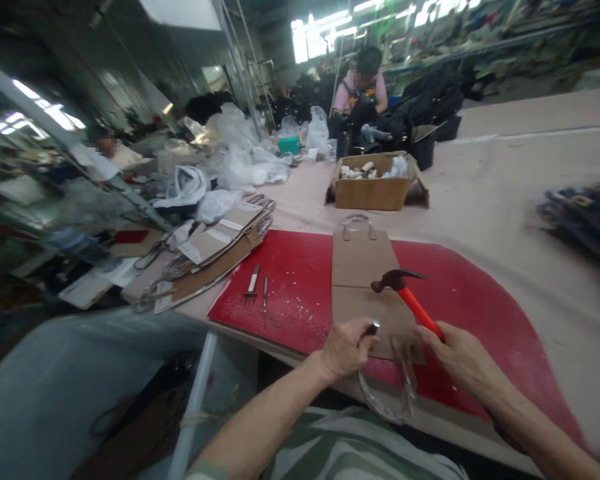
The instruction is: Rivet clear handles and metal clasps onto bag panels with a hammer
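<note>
My left hand (346, 348) is closed round a short metal punch (373, 328), whose shiny end shows above the fist. Its lower end is hidden by the fingers. The fist is over the near part of a flat brown bag piece (361, 263), which has a plastic-wrapped handle at each end; the near handle (397, 415) hangs past the table edge. In my right hand (455, 350) is a claw hammer (420, 310) with an orange handle. Its dark head is raised over the bag piece, apart from the punch.
A red mat (290, 267) carries a pronged tool (252, 283), a thin metal rod (265, 292) and small pale bits. Stacked brown bag pieces (220, 250) lie left. Beyond stands a cardboard box (373, 193); a co-worker (363, 87) sits across. Dark goods (587, 213) lie right.
</note>
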### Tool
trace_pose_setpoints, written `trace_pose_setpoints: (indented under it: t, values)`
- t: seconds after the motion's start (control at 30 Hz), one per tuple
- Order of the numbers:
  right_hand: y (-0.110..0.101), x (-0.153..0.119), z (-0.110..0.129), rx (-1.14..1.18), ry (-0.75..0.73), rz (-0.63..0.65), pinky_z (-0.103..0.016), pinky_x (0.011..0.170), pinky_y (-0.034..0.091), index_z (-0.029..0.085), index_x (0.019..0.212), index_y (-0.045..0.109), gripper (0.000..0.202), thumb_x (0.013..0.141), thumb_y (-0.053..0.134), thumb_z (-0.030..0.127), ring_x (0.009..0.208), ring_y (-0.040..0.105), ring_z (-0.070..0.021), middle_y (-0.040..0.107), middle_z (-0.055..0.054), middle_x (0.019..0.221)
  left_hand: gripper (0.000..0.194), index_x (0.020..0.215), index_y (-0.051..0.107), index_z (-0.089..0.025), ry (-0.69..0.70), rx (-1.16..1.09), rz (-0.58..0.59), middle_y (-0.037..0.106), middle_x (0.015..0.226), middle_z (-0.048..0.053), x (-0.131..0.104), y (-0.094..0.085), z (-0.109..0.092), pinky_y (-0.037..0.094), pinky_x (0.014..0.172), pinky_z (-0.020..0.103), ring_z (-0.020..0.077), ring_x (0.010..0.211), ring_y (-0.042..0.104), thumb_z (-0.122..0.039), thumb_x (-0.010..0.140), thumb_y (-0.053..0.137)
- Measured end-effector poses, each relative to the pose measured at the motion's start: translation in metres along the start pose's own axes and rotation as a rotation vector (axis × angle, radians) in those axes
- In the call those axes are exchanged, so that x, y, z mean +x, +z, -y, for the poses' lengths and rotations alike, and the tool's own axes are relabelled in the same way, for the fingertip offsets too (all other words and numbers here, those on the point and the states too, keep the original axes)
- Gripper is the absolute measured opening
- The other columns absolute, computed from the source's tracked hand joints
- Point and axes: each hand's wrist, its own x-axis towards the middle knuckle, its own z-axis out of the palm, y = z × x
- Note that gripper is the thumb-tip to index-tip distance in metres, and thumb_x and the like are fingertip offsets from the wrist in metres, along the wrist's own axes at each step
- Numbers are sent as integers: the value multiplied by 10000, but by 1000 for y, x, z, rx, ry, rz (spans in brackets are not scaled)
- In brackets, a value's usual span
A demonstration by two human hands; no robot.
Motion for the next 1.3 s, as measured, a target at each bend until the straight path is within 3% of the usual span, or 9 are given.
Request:
trace_pose_setpoints:
  t: [0.2,0.33,0.47,0.53,0.73,0.9,1.03,1.13,1.3]
  values:
    - [32,26,-17,-100,4,35,-339,525,361,240,618,542,406,797,465,597,538,580,-263,622,-102,591,111,924,620,-178,-353,-358,-153,707,811,45,11,6,8,545,701,258,158,727,677,-243,852,564]
    - [32,25,-19,-128,84,36,-358,522,377,248,630,545,427,840,414,595,576,615,-303,644,-131,605,190,975,590,-153,-607,-389,-331,710,829,69,30,-36,34,546,666,265,163,719,690,-296,898,491]
    - [35,25,-23,-170,113,56,-358,546,387,241,701,555,423,838,407,613,611,624,-310,644,-106,625,173,900,645,-149,-742,460,-108,718,873,131,44,-102,61,517,766,310,230,861,695,-273,875,527]
    - [37,25,-24,-174,91,40,-355,554,382,237,709,551,419,844,414,609,617,623,-308,639,-99,626,185,915,665,-146,-771,692,-7,714,910,164,44,-125,69,500,819,352,274,932,683,-282,865,550]
    - [33,19,-16,-199,109,41,-330,553,352,205,788,584,389,886,422,544,633,625,-288,648,-103,656,276,994,675,-121,-833,939,85,681,1046,228,32,-162,84,483,827,407,332,1006,657,-302,891,495]
    - [27,12,-4,-231,131,50,-314,592,340,163,886,633,353,905,438,457,718,650,-261,692,-127,766,286,791,696,-133,-993,919,320,714,928,217,34,-189,111,490,746,364,341,946,675,-388,804,565]
    - [27,9,-3,-238,160,56,-305,610,329,160,924,638,351,915,447,454,754,655,-242,700,-121,813,243,606,605,-176,-965,875,436,705,782,150,45,-193,125,475,740,338,316,891,677,-340,776,547]
    - [27,7,-3,-232,171,54,-304,608,320,164,949,638,371,918,440,476,748,651,-236,698,-114,803,235,635,559,-182,-882,780,215,673,716,110,51,-185,109,491,732,350,298,837,670,-356,787,514]
    - [28,7,-4,-226,165,45,-307,591,309,172,948,640,368,908,453,486,757,656,-244,701,-109,806,290,883,530,-172,-790,-283,-181,647,715,8,46,-118,44,561,644,336,199,657,683,-399,723,617]
